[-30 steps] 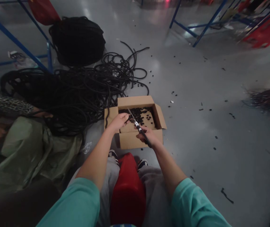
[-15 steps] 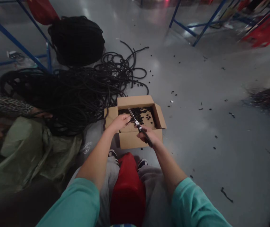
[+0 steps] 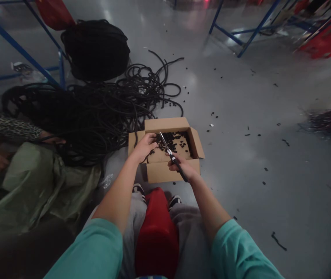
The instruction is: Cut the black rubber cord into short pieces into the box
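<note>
My right hand [image 3: 182, 167] grips a pair of scissors [image 3: 172, 155] by its black handles. The narrow silver blades point up and left over an open cardboard box [image 3: 158, 173] and appear closed together. Over the left side of the box is my left hand [image 3: 145, 148], its thumb and fingers apart. A black cord [image 3: 136, 133] from the left passes beneath that hand, and a bit of it shows by the wrist; any contact with the palm is hidden. Many short black cut pieces [image 3: 169, 137] lie inside the box, mostly along its far side.
A tangled heap of black cord [image 3: 95, 112] spreads to the left, with a big black coil [image 3: 97, 50] behind it. Another person's hand [image 3: 52, 138] rests by the heap, near green sheeting [image 3: 49, 186]. Blue metal frames [image 3: 251, 37] stand beyond. Black scraps dot the grey floor.
My left hand has moved slightly left, away from the scissors, and its pinched fingers have spread. The scissor blades have come together. My right hand stays almost in place.
</note>
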{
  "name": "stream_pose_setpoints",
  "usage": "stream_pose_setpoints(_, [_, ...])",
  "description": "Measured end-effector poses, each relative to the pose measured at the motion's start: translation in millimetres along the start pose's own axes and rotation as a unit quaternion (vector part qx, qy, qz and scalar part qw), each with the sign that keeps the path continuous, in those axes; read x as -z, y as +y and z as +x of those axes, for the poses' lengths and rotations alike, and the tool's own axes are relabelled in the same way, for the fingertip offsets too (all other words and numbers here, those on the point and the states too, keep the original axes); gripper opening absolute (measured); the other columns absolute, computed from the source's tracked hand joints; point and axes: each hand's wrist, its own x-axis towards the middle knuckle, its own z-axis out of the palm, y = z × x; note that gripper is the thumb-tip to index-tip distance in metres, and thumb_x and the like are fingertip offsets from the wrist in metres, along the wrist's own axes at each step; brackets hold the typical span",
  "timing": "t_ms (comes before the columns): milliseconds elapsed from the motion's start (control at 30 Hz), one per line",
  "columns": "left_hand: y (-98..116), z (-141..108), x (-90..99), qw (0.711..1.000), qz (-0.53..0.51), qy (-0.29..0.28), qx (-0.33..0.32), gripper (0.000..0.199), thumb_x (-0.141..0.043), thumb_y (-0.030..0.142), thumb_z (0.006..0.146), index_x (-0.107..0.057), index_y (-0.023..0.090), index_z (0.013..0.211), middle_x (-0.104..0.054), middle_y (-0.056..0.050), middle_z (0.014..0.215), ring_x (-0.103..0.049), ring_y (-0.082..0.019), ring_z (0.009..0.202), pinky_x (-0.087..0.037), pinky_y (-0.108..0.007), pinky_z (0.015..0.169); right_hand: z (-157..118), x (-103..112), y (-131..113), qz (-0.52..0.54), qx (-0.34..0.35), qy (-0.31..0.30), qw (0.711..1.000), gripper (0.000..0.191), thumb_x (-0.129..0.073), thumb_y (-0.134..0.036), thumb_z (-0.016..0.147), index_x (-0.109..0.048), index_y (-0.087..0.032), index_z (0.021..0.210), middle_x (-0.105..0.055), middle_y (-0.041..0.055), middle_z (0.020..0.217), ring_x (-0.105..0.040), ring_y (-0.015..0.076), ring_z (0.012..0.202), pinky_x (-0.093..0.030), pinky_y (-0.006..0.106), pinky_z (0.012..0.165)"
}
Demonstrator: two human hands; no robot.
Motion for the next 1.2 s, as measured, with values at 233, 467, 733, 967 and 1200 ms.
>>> stream_pose_setpoints(233, [0,1,6.2,0.997,0.079,-0.014,0.002,0.018,-0.062,0.022,0.061,-0.058,0.012,0.076,-0.059,-0.001,0.067,-0.053,-0.009,0.061,-0.042,-0.026,0.065,3,0,3,-0.021,-0.018,-0.01,1.0,0.059,-0.057,-0.006,0.043,-0.055,-0.018,0.101,-0.052,-0.0066,0.061,-0.048,0.0099,0.063,-0.037,0.025,0.066])
stream_pose_setpoints(467, [8,-5,-2.1,0.995,0.072,-0.066,0.028,0.016,-0.063,0.02,0.06,-0.054,0.012,0.071,-0.054,0.003,0.057,-0.047,-0.006,0.048,-0.038,-0.021,0.049,2,-1,2,-0.026,-0.015,-0.003,1.0,0.057,-0.057,-0.007,0.044,-0.056,-0.018,0.1,-0.052,-0.0066,0.061,-0.048,0.01,0.063,-0.037,0.026,0.067])
stream_pose_setpoints(733, [4,-4,-6.7,0.988,0.141,-0.056,-0.007,0.017,-0.061,0.025,0.059,-0.054,0.013,0.069,-0.057,0.001,0.062,-0.049,-0.008,0.053,-0.038,-0.022,0.051,-1,-4,-4,-0.02,-0.021,-0.014,0.999,0.056,-0.058,-0.013,0.046,-0.054,-0.017,0.102,-0.051,-0.0063,0.06,-0.046,0.0104,0.062,-0.036,0.025,0.065])
stream_pose_setpoints(967, [-4,0,-6.8,0.978,0.193,-0.055,-0.063,0.015,-0.06,0.024,0.058,-0.055,0.013,0.066,-0.059,-0.001,0.065,-0.052,-0.011,0.06,-0.04,-0.023,0.057,1,-3,0,-0.015,-0.002,0.003,1.0,0.053,-0.061,-0.013,0.043,-0.055,-0.018,0.096,-0.048,-0.0076,0.057,-0.044,0.0094,0.06,-0.035,0.024,0.062])
stream_pose_setpoints(1200, [2,-2,-1.0,0.979,0.182,-0.068,-0.052,0.019,-0.062,0.029,0.059,-0.054,0.013,0.067,-0.059,-0.001,0.066,-0.052,-0.011,0.06,-0.04,-0.024,0.057,2,-2,0,-0.032,-0.013,0.011,0.999,0.056,-0.06,-0.015,0.044,-0.057,-0.016,0.1,-0.043,-0.0093,0.048,-0.034,0.0064,0.044,-0.027,0.022,0.046])
